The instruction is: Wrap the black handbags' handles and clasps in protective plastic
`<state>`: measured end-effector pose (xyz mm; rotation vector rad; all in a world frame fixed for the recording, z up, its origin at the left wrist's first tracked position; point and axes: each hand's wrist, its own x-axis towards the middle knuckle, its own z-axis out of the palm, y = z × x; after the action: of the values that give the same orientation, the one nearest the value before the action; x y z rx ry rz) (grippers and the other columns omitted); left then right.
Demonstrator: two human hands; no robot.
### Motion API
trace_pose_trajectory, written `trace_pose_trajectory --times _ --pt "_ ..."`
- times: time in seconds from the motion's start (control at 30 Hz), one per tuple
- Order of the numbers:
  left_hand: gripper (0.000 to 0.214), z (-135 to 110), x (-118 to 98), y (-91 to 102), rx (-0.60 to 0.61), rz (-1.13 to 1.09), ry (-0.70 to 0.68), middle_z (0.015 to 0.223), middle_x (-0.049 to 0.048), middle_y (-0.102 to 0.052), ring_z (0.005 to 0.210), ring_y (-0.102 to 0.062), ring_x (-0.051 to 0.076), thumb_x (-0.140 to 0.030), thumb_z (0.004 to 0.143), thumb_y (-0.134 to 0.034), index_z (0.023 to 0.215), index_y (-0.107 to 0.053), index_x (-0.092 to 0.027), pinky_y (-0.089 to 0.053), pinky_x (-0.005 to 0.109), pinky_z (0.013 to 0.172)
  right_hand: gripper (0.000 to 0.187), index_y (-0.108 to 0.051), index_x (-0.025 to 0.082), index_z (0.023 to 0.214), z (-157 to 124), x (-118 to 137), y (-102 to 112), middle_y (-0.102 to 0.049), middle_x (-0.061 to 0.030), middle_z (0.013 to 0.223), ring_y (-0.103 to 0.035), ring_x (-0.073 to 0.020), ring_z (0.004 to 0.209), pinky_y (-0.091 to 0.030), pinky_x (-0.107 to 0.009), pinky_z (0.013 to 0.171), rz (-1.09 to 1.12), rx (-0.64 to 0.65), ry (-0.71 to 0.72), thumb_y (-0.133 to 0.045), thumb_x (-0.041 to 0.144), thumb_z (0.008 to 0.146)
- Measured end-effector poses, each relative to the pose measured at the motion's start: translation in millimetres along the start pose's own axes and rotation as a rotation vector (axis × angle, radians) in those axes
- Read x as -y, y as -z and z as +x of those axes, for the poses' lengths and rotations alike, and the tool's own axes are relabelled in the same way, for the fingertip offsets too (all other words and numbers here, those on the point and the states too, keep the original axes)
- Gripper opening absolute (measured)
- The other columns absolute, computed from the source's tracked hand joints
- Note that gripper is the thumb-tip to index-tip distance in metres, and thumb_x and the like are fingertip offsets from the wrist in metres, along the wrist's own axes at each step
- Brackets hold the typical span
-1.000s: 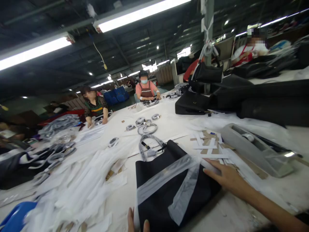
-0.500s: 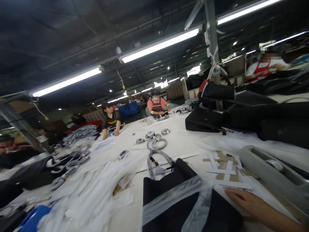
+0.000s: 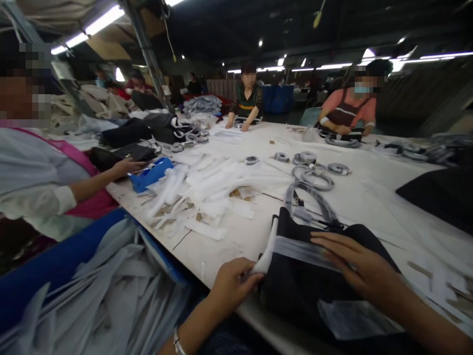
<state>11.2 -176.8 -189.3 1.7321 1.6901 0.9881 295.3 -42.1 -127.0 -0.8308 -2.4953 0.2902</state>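
Observation:
A black handbag (image 3: 295, 281) lies on the table in front of me, its plastic-wrapped handle (image 3: 310, 197) stretched away over the tabletop. My left hand (image 3: 232, 283) pinches a white padding strip (image 3: 268, 251) at the bag's left edge, between thumb and fingers. On top of the bag, my right hand (image 3: 354, 259) lies with its fingers stretched out, touching a translucent wrapping strip (image 3: 299, 250) that crosses the black surface. A second translucent piece (image 3: 354, 318) rests lower on the bag, partly behind my right forearm.
White strips (image 3: 207, 192) are heaped beyond my left hand, near a blue tape dispenser (image 3: 151, 173) touched by a co-worker's hand (image 3: 127, 167). Wrapped coiled handles (image 3: 314, 175) lie farther back. A blue bin (image 3: 74, 254) full of grey strips stands at left. Two co-workers stand across the table (image 3: 373, 197).
The view has swung left. My left hand has come into sight, gripping the white strip. My right hand has moved from the bag's right side onto its top.

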Motion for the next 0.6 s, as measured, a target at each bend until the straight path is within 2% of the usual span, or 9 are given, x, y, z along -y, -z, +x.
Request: trace_pose_trajectory --times 0.1,0.17,0.27,0.33,0.4,0.5,0.57,0.6 --pt "0.023 -2 -6 -0.5 0.053 0.034 0.000 0.084 0.0020 -0.074 0.082 -0.067 0.019 -0.042 0.090 -0.063 0.089 -0.074 -0.021 -0.049 0.026 0.076 0.037 -0.062 0.028 0.128 57 -7 -18 -0.061 -0.0047 0.135 -0.056 -0.0241 0.124 -0.047 -0.046 0.108 -0.007 0.113 0.059 -0.038 0.034 0.100" --pt "0.021 -2 -11 2.1 0.081 0.004 0.017 0.093 0.0023 -0.075 0.088 -0.068 0.020 -0.039 0.089 -0.065 0.097 -0.074 -0.022 -0.049 0.027 0.081 0.037 -0.062 0.026 0.127 87 -11 -31 -0.062 -0.0052 0.133 -0.054 -0.0240 0.128 -0.044 -0.048 0.109 -0.005 0.188 0.145 -0.038 0.033 0.101" --pt "0.029 0 -14 8.3 0.123 -0.101 0.060 0.110 0.0031 -0.074 0.101 -0.068 0.022 -0.032 0.087 -0.067 0.114 -0.070 -0.023 -0.048 0.028 0.091 0.030 -0.067 0.025 0.116 113 -12 -51 -0.070 -0.0047 0.119 -0.055 -0.0250 0.125 -0.036 -0.054 0.113 -0.003 0.324 0.252 -0.046 0.036 0.099" --pt "0.027 0 -13 12.0 0.170 -0.178 0.059 0.110 0.0020 -0.074 0.101 -0.068 0.021 -0.028 0.089 -0.063 0.115 -0.070 -0.024 -0.048 0.028 0.091 0.026 -0.069 0.024 0.105 118 -12 -64 -0.073 -0.0036 0.108 -0.063 -0.0230 0.114 -0.032 -0.055 0.114 0.043 0.366 0.270 -0.048 0.037 0.098" --pt "0.023 -2 -10 13.6 0.211 -0.223 0.015 0.105 0.0008 -0.075 0.098 -0.068 0.019 -0.025 0.092 -0.057 0.110 -0.072 -0.025 -0.048 0.027 0.090 0.027 -0.069 0.023 0.096 117 -14 -77 -0.074 -0.0031 0.099 -0.067 -0.0197 0.100 -0.034 -0.053 0.112 0.139 0.336 0.261 -0.045 0.036 0.099" --pt "0.022 -10 -6 8.2 0.264 -0.227 -0.040 0.100 0.0016 -0.075 0.096 -0.066 0.020 -0.026 0.093 -0.054 0.103 -0.074 -0.025 -0.048 0.029 0.092 0.025 -0.067 0.022 0.091 111 -17 -90 -0.074 -0.0033 0.093 -0.068 -0.0178 0.092 -0.037 -0.049 0.110 0.242 0.207 0.208 -0.046 0.033 0.099" --pt "0.018 -11 -4 -1.4 0.256 -0.230 0.035 0.094 0.0024 -0.074 0.093 -0.066 0.022 -0.034 0.088 -0.060 0.094 -0.075 -0.025 -0.050 0.032 0.090 0.022 -0.066 0.022 0.089 105 -14 -91 -0.073 -0.0032 0.090 -0.067 -0.0175 0.090 -0.038 -0.047 0.108 0.250 0.116 0.160 -0.048 0.031 0.098" --pt "0.020 -6 -3 -7.5 0.220 -0.241 0.123 0.090 0.0022 -0.073 0.088 -0.066 0.022 -0.041 0.085 -0.064 0.089 -0.075 -0.024 -0.052 0.032 0.087 0.022 -0.066 0.021 0.088 101 -12 -90 -0.073 -0.0030 0.089 -0.067 -0.0172 0.088 -0.039 -0.046 0.107 0.242 0.074 0.137 -0.049 0.031 0.097"
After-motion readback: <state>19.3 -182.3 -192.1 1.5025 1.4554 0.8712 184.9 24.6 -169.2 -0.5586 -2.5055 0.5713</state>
